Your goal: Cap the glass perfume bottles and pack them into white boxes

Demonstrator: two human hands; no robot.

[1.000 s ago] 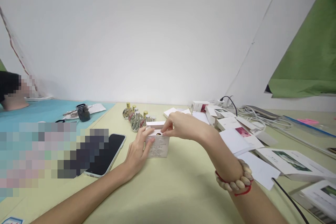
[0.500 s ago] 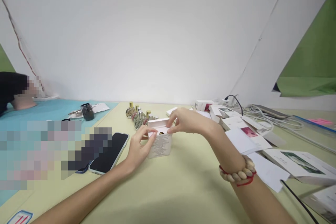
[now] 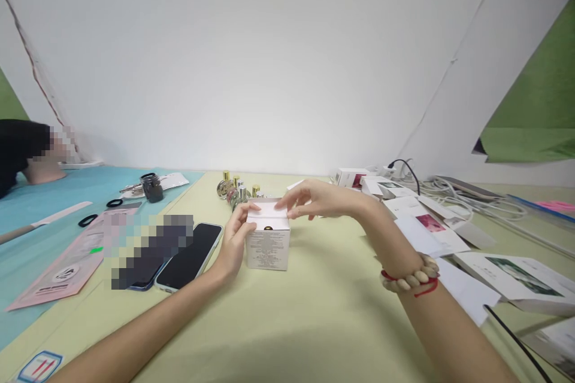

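The yellow tabletop [image 3: 314, 323] is the largest thing, with the wall at the person's 12 o'clock; it looks smooth enough that a hard push might slide a light carton across it. White cartons [image 3: 507, 278] spread toward 2 o'clock, near the right forearm, whose beaded bracelet [image 3: 411, 281] could snag a loose edge if the elbow swung outward. A black-screened phone [image 3: 191, 254] lies at about 11 o'clock, just beside the left forearm, and a careless pull back could nudge it. The white box [image 3: 268, 252] stands upright at 12 o'clock, between the 2 hands. The right hand [image 3: 323, 198] has its fingertips at the lid panel [image 3: 268, 212], at the box's 2 o'clock; whether they pinch it or merely press, one cannot tell. The left hand [image 3: 233, 239] grasps the box from its 9 o'clock side, so uneven pressure from the right could skew the thin walls or crease the panel. Glass bottles [image 3: 226, 187] stand close beyond, between 11 and 12 o'clock, and a forward shove might topple some. The small dark spot [image 3: 268, 228] at the box's front edge is too small to identify.
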